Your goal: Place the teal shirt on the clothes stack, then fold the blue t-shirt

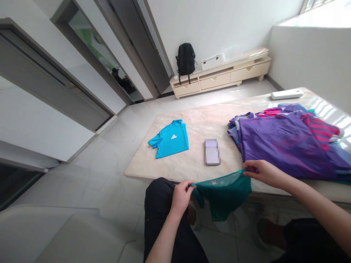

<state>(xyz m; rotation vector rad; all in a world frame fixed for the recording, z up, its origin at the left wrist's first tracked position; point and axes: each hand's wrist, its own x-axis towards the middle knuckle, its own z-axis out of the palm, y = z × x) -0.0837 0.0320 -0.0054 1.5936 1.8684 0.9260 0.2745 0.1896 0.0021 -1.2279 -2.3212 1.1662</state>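
A dark green shirt [227,193] hangs between my two hands, just off the near edge of the table. My left hand [182,197] pinches one end of its upper edge, close to my knee. At the other end my right hand [257,173] grips the cloth, beside the heap of clothes. A bright blue shirt [174,140], folded with a white logo showing, lies flat on the left part of the table. The purple garment [276,142] tops the heap on the right. Between these sits a phone [212,151], blurred out in the picture.
The marble-patterned table [197,128] stretches away before my knees. On its far right lies a long white object [287,94]. A low cabinet [216,80] with a black backpack [186,60] stands by the wall. A light-coloured chair [68,237] is at lower left.
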